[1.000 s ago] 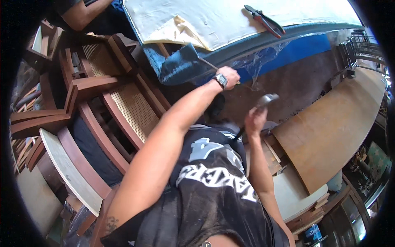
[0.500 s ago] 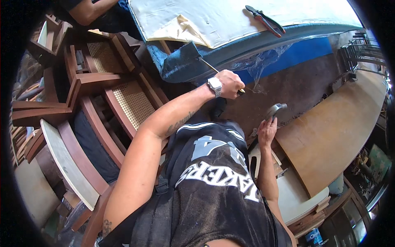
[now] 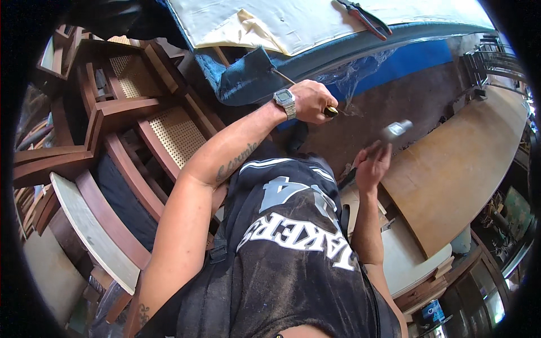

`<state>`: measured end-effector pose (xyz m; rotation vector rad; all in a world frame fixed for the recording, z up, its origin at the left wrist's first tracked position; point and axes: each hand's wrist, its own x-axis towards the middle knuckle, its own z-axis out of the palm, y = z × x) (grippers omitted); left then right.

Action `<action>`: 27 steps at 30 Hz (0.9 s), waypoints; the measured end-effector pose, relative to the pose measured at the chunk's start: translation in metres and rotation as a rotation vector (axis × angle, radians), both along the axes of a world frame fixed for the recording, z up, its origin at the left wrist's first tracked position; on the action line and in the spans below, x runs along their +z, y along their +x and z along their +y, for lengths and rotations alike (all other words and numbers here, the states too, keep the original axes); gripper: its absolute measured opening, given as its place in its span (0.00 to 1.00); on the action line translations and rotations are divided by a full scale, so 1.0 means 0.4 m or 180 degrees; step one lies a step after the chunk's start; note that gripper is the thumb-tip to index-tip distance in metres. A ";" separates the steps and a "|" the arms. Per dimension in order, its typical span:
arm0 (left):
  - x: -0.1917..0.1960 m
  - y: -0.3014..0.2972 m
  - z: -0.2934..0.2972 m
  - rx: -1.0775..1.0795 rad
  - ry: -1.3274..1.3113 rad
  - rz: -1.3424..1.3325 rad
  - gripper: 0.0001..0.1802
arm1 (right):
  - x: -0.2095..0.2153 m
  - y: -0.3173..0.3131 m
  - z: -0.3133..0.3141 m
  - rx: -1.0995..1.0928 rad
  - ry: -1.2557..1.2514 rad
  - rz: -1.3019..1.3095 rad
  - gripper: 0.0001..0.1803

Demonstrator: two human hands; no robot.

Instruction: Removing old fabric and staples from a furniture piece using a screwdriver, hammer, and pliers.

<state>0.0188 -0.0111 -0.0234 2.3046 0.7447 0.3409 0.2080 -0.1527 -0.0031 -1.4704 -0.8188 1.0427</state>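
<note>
My left hand [image 3: 309, 100], a watch on its wrist, is closed around the handle of a screwdriver [image 3: 282, 75]. The handle's yellow-and-black end shows past my fist, and the shaft's far end meets the blue fabric [image 3: 245, 72] at the corner of an upholstered piece. Cream cloth [image 3: 248, 32] covers the top of that piece, with one corner folded back. To the right and nearer my body, my right hand [image 3: 374, 164] grips a hammer [image 3: 397, 130], apart from the screwdriver. The hammer head is blurred by motion, and my fingers partly hide its handle.
Red-handled pliers [image 3: 369, 22] lie on the cream cloth. Wooden frames with cane panels [image 3: 176, 136] are stacked at left. A large brown board [image 3: 451, 174] lies at right. Clear plastic film [image 3: 355, 70] hangs under the upholstered piece. Dark clothing [image 3: 127, 22] of another person shows at top left.
The hammer has swung a little up and to the right, its head now smeared. My left hand and the screwdriver keep their place at the blue corner. The other person's bare arm has left view.
</note>
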 end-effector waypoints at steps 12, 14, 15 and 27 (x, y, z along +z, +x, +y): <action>-0.286 0.000 -0.040 0.0158 0.0249 0.2292 0.07 | -0.229 -0.050 0.014 0.0463 -0.0728 -0.1786 0.17; -0.341 -0.033 -0.047 -0.0097 0.0678 0.2546 0.08 | -0.155 -0.012 0.030 0.0312 -0.0914 -0.1722 0.19; -0.322 -0.022 -0.043 -0.0140 0.0451 0.2414 0.08 | -0.161 0.020 0.030 0.0256 -0.0810 -0.1876 0.19; -0.062 0.001 -0.035 0.0029 0.0421 0.0575 0.06 | -0.164 0.062 -0.076 0.0567 -0.0706 -0.1418 0.17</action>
